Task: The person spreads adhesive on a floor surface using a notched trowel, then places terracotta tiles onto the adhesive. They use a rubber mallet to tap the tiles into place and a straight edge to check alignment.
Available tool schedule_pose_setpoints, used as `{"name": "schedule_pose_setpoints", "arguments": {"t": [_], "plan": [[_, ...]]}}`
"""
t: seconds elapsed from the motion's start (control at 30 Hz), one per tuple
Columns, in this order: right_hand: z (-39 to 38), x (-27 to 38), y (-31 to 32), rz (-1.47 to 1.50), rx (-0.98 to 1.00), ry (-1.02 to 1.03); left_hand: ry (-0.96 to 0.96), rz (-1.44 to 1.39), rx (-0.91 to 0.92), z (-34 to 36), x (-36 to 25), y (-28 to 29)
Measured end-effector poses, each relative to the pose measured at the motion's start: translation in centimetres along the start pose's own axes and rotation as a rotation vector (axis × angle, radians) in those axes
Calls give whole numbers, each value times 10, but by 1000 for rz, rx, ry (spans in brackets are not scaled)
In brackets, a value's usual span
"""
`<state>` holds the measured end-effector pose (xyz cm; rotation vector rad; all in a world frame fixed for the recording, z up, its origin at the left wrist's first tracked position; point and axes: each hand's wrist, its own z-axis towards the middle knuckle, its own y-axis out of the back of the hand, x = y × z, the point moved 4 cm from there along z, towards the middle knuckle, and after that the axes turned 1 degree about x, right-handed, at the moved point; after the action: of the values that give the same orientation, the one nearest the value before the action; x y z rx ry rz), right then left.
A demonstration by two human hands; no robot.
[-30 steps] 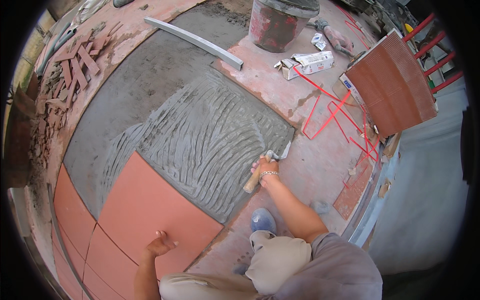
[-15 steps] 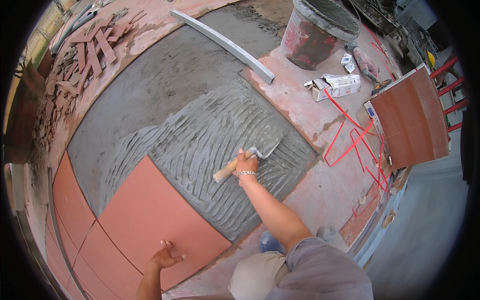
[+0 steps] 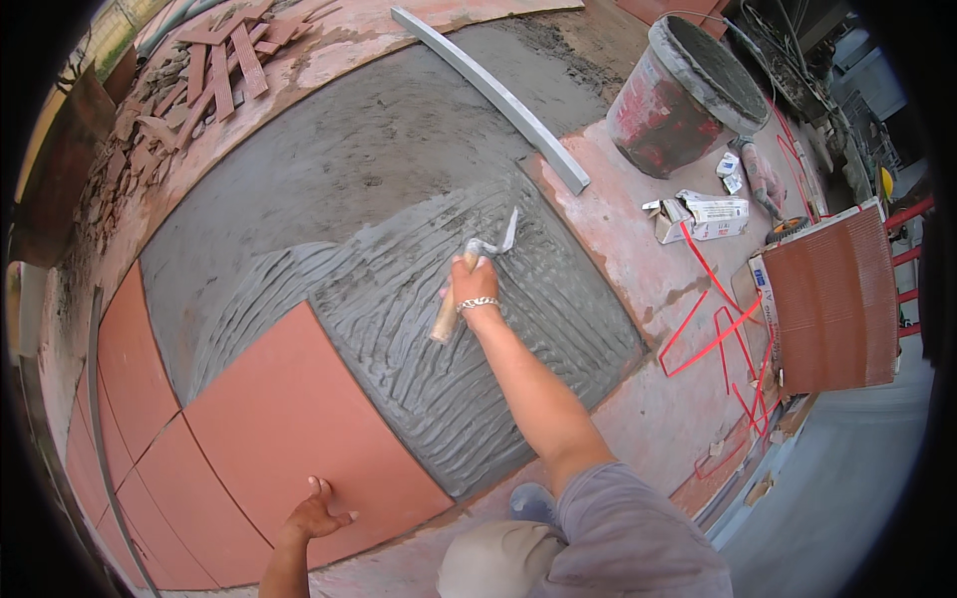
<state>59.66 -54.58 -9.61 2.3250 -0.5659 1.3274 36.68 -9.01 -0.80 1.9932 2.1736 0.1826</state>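
Note:
My right hand (image 3: 474,283) grips the wooden handle of a trowel (image 3: 443,321). Its thin metal blade stands tilted edge-on over the wet grey mortar (image 3: 573,309), which is combed into curved ridges. On the large reddish tile (image 3: 289,399) at lower left rests my left hand (image 3: 313,514), fingers apart and holding nothing. That tile's right edge borders the ridged mortar. Smaller-looking red tiles (image 3: 164,488) lie beyond it to the left, with dark joints between them.
A long metal bar (image 3: 498,95) lies across the far mortar. To its right stands a mortar-stained bucket (image 3: 663,110), near a torn white box (image 3: 708,216), an angle grinder (image 3: 766,189) and red straps (image 3: 713,349). A stack of tiles (image 3: 832,299) sits far right; broken tile strips (image 3: 224,75) are heaped far left.
My right hand has moved the trowel up and left over the mortar, and the blade has turned more upright. My left hand stays on the tile. The view has shifted slightly.

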Motion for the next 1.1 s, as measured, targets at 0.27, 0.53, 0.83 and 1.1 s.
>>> {"name": "schedule_pose_setpoints", "arguments": {"t": [0.27,0.53,0.83,1.1], "plan": [[6,13,109,-807,-53,155,-4,21,8,1,1,0],[38,33,148,-1029,-65,154,-4,56,31,5,4,-2],[35,22,115,-1045,33,192,-20,54,8,8,8,-4],[6,22,98,-953,-7,191,-4,46,16,6,7,-2]]}}
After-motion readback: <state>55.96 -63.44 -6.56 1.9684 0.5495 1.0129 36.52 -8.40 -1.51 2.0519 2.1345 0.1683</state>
